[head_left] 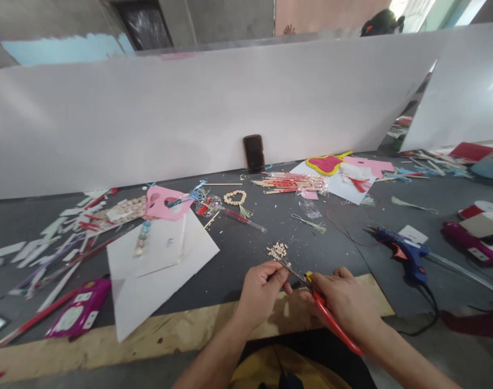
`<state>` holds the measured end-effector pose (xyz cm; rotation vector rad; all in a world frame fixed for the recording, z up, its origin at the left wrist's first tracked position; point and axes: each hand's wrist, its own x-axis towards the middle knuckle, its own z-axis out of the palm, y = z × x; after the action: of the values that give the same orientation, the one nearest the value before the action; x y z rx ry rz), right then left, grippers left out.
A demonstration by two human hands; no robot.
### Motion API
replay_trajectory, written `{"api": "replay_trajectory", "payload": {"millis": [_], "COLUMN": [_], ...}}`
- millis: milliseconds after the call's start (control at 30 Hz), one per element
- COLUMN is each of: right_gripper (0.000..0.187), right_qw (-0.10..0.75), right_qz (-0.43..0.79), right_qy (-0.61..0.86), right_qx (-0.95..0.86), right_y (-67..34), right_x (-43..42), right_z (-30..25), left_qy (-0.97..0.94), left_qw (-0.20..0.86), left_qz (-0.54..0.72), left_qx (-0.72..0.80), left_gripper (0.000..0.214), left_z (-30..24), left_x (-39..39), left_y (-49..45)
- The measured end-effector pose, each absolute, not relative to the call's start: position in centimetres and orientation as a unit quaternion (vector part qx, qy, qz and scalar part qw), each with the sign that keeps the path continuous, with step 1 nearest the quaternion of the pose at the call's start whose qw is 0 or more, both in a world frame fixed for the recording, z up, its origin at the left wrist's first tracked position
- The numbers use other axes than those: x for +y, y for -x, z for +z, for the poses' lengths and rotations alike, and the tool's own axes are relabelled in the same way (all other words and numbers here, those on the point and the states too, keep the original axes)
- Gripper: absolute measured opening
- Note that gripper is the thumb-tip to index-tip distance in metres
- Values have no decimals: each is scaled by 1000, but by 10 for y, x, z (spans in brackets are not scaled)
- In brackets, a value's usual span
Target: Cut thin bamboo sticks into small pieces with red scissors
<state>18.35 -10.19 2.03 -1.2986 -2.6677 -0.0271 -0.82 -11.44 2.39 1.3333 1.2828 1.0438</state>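
My right hand [347,302] is closed around a pair of scissors [334,321] with red handles and a bit of yellow near the pivot. The blades point left, toward the fingertips of my left hand [262,294]. Those fingers are pinched together at the blade tips, and whatever they grip is too small to make out. Just beyond them lies a small pile of short pale wooden bits [277,250]. Farther back is a ring of wooden beads [235,198] with a green tassel [245,212].
A blue glue gun [408,251] with its cord lies at right. Bundled red-and-wood sticks [295,182] and a phone [254,153] are against the white panel [189,108]. White paper [149,302], a pink cutout [169,202] and a purple box cutter-like item [82,308] occupy the left.
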Motion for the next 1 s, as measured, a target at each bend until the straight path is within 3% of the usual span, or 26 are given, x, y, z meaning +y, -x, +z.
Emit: {"api": "replay_trajectory", "payload": {"millis": [200,367,767,1000], "right_gripper": [33,26,29,27], "right_qw": [70,81,108,95], "right_qz": [15,21,4,12], "right_qy": [452,470,468,472], "right_qx": [-889,-879,-877,-876], "right_y": [-180,-180,-177,-177], "right_x": [-99,-98,-101,-102], "right_z": [24,25,25,24], "left_qy": [-539,-474,-420,-470], "left_qw": [491,541,586,547], "left_qz": [439,471,488,483], "left_qx": [526,511,493,497], "left_gripper": [31,24,27,26], "left_z": [26,23,13,16], "left_x": [-110,-111,-113,-113], "left_y": [8,7,6,8]}}
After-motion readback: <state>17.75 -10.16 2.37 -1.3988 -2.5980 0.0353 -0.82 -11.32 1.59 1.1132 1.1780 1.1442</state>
